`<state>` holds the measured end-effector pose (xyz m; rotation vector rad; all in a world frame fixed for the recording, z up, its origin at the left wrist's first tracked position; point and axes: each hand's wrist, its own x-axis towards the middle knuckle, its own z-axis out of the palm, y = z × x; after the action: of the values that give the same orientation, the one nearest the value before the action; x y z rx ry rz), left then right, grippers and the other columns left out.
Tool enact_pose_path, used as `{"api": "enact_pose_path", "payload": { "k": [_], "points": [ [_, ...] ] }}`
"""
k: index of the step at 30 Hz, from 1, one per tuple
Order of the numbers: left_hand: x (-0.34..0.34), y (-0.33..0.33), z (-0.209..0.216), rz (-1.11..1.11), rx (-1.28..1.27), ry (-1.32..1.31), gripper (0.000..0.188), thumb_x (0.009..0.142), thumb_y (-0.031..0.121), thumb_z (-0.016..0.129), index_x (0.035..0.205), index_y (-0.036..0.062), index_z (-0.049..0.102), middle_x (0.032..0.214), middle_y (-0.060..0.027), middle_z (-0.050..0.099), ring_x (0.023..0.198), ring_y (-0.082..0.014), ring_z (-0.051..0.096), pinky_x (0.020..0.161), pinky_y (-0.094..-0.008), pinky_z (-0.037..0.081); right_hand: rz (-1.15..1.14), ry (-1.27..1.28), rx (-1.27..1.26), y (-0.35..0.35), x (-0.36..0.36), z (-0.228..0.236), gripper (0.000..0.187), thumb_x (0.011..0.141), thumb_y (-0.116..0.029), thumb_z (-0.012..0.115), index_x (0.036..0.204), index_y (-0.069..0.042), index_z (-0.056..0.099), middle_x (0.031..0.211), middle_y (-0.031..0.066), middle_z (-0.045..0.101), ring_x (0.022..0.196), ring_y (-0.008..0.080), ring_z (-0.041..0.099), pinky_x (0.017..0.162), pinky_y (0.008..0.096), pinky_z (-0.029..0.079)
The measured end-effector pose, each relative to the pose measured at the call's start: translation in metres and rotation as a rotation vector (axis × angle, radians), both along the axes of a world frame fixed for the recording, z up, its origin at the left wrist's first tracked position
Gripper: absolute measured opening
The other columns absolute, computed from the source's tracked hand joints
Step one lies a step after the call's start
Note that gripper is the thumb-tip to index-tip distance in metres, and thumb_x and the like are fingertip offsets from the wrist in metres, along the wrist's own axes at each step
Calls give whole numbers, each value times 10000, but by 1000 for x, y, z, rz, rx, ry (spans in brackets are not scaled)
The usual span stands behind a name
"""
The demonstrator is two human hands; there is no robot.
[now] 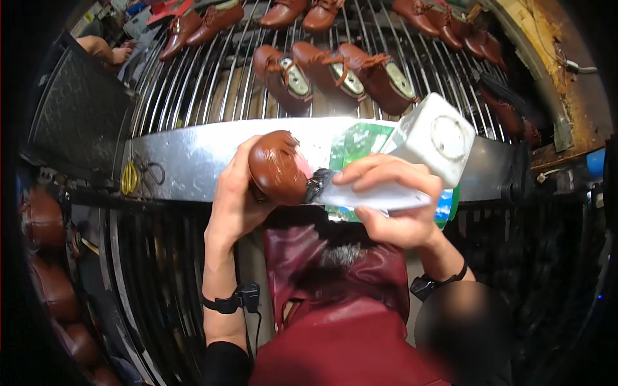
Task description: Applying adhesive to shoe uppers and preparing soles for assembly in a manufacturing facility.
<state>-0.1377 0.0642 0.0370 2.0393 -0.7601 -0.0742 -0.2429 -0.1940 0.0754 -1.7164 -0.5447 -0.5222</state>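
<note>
The left hand (228, 199) holds a shoe (275, 164) in its fingers; the right hand (417, 224) grips a brush (360, 194), bristles at the shoe's right side. More shoes (317, 62) sit on the far rack (219, 90).

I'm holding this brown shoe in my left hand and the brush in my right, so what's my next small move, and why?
Probably draw the white-handled brush lightly along the near edge of the brown shoe: your right hand has its dark bristles right at that edge, while your left hand grips the opposite side.
</note>
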Motion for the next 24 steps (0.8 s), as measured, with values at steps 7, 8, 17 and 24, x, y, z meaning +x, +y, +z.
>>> {"api": "enact_pose_path", "payload": {
  "k": [7,8,17,24],
  "points": [
    [18,20,-65,137,-661,388,935,600,-201,792,1479,1,543,1309,-147,686,1019,-248,751,849,-373,664,-650,495,511,-6,-66,-82,142,942,-72,794,1013,37,738,840,81,751,693,111,694,612,238,536],
    [7,27,-60,94,-760,424,933,654,-203,766,1526,-40,478,1432,-196,608,1224,-309,676,976,-418,622,-748,420,476,-6,-76,-80,170,993,-117,774,1021,44,727,743,46,710,592,86,650,533,211,484],
    [-97,48,-110,186,-730,665,840,725,145,873,1450,-113,537,1484,-267,583,1396,-373,566,1231,-475,378,-894,493,652,9,-75,-105,175,1014,-101,739,988,69,709,774,108,724,552,138,682,465,269,543],
    [-121,46,-93,47,-687,818,723,783,174,851,1386,-135,600,1390,-289,652,1260,-374,675,1134,-473,502,-428,613,1134,-12,-68,-62,205,1004,-201,674,960,-1,662,758,157,708,475,228,630,395,325,473]
  ]
}}
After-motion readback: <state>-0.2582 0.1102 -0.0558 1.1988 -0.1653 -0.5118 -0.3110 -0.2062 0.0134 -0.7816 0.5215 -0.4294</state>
